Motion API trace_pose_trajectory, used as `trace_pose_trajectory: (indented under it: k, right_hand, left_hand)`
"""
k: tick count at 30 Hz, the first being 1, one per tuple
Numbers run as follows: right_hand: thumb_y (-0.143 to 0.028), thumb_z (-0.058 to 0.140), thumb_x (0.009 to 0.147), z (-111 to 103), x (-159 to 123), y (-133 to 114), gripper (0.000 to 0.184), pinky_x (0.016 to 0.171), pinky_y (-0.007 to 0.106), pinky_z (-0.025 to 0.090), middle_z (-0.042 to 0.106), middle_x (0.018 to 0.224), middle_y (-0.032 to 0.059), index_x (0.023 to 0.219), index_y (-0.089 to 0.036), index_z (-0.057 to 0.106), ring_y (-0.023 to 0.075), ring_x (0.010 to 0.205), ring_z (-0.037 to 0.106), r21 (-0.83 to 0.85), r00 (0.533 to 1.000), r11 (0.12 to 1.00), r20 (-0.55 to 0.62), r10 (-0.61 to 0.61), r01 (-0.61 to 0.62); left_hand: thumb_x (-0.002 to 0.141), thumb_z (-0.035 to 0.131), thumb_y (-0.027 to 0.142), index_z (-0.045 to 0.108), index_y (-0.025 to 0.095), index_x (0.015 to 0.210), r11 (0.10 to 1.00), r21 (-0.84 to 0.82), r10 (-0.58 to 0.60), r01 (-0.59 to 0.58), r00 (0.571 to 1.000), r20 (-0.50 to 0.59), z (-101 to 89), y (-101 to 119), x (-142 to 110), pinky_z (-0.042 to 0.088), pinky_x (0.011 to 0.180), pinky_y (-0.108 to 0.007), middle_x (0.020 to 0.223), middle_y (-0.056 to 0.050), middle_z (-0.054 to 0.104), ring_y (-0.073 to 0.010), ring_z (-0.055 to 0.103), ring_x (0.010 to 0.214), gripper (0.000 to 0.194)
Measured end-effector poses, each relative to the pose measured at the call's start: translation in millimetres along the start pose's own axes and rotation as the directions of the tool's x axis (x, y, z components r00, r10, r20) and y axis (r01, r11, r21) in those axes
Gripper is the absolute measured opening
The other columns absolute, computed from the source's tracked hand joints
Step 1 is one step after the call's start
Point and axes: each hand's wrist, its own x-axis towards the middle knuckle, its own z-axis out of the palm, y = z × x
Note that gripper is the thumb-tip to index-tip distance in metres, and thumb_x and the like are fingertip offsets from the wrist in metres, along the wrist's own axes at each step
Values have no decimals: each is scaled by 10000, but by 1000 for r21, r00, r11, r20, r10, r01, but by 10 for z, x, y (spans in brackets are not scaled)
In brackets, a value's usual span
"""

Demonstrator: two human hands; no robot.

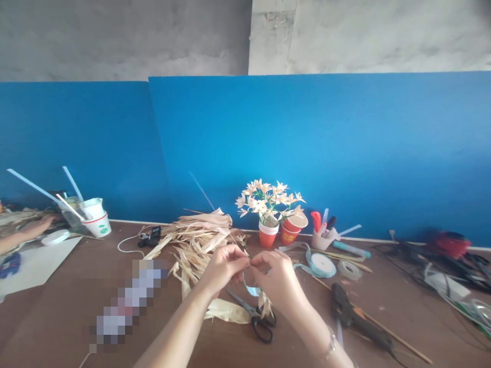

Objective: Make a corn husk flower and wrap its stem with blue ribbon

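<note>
My left hand (pixel 226 268) and my right hand (pixel 274 276) meet over the middle of the table, both with fingertips pinched together. Between them a thin dark stem (pixel 248 254) shows in part; the fingers hide most of it. A strip of light blue ribbon (pixel 252 291) hangs below the fingertips. Under my right hand is a small bunch of pale dried husk (pixel 265 305); whether it joins the stem, I cannot tell. Black-handled scissors (pixel 263 327) lie just below, beside a flat piece of husk (pixel 228 312).
Dried husks (pixel 203 232) pile up behind my left hand. Husk flowers (pixel 264 199) stand in paper cups (pixel 268 237). At right are a ribbon roll (pixel 321 264), a glue gun (pixel 356 317), sticks and cables. Another person's arm (pixel 26 232) reaches in at far left.
</note>
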Motion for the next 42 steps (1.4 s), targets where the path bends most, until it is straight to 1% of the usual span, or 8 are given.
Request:
trace_pose_trajectory:
  k: [4, 12, 17, 21, 25, 29, 36, 42]
  right_hand:
    - [-112, 571, 749, 19, -20, 5, 158, 984, 434, 258, 686, 663, -10, 667, -222, 648, 177, 717, 625, -269, 969, 945, -112, -222, 186]
    - [-120, 565, 795, 31, -6, 24, 179, 990, 424, 239, 700, 678, -4, 677, -223, 650, 172, 712, 624, -360, 942, 899, -128, -311, 248]
    - [-178, 603, 763, -8, 18, -18, 105, 912, 405, 345, 703, 697, 8, 688, -205, 671, 187, 728, 627, -99, 994, 992, -63, -86, 80]
    - [-301, 651, 713, -70, 46, -1, 140, 642, 288, 423, 689, 664, 26, 680, -166, 670, 165, 623, 599, 336, 960, 913, 231, 158, -231]
    - [-398, 695, 691, -132, 61, 52, 256, 603, 245, 395, 659, 643, 23, 652, -146, 673, 127, 608, 557, 572, 859, 705, 502, 103, -419]
    - [-386, 679, 720, -154, 74, 68, 265, 695, 246, 403, 662, 684, 36, 630, -137, 680, 134, 705, 570, 614, 820, 661, 573, 3, -432]
    - [-267, 679, 675, -8, 26, 9, 137, 691, 311, 422, 704, 752, 37, 775, -175, 662, 191, 698, 608, 198, 956, 951, 221, 193, -238]
    - [-138, 621, 740, 111, -67, -33, 98, 1002, 441, 198, 693, 664, -25, 689, -221, 634, 180, 744, 617, -307, 985, 948, -116, -128, 87]
  left_hand:
    - [652, 718, 375, 621, 148, 734, 999, 38, -13, 12, 1000, 16, -29, -44, 33, 395, 455, -210, 515, 17, 577, -105, 520, 457, 260]
    - [737, 641, 421, 593, 168, 780, 985, 171, -6, 4, 1000, 11, -142, -60, 56, 366, 387, -185, 512, 9, 619, -106, 523, 408, 261]
    - [755, 645, 374, 632, 137, 884, 985, 152, 73, -78, 997, 40, -147, -70, 72, 459, 536, -227, 590, -6, 627, -130, 588, 549, 270]
    - [762, 654, 351, 661, 140, 875, 982, 142, 115, -127, 989, 91, -159, -4, 33, 466, 568, -231, 668, -14, 625, -122, 577, 589, 240]
    - [772, 649, 353, 629, 149, 744, 978, 125, 149, -167, 978, 143, -146, 98, -46, 458, 582, -222, 674, -1, 593, -114, 566, 607, 207]
    - [785, 628, 326, 599, 152, 731, 977, 133, 137, -164, 972, 193, -130, 141, -88, 442, 563, -216, 637, 10, 576, -111, 557, 580, 184]
    - [798, 586, 320, 592, 153, 749, 961, 207, 166, -182, 982, 95, -81, 15, -8, 415, 515, -211, 628, 12, 570, -112, 537, 544, 174]
    - [798, 563, 334, 585, 156, 744, 944, 284, 186, -168, 982, -36, -39, -54, 23, 393, 493, -206, 583, 27, 544, -108, 510, 509, 188]
